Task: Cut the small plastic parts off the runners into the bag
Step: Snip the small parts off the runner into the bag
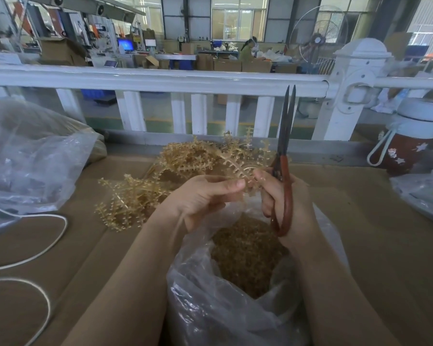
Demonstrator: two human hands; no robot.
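My left hand (203, 198) pinches a tan plastic runner (238, 163) studded with small parts, holding it above a clear plastic bag (210, 308). The bag is open and holds a heap of cut tan parts (245, 253). My right hand (285, 201) grips red-handled scissors (284, 156) with the dark blades pointing straight up and nearly closed; its fingertips also touch the runner. More uncut runners (133, 198) lie in a pile on the cardboard-covered table (360, 233), left of and behind my hands.
A large clear bag (28, 166) sits at the left. A white cord (35, 248) loops over the cardboard at the near left. A red and white bottle (410, 143) stands at the right, with another plastic bag (423, 193) below it. A white railing (160, 81) runs behind the table.
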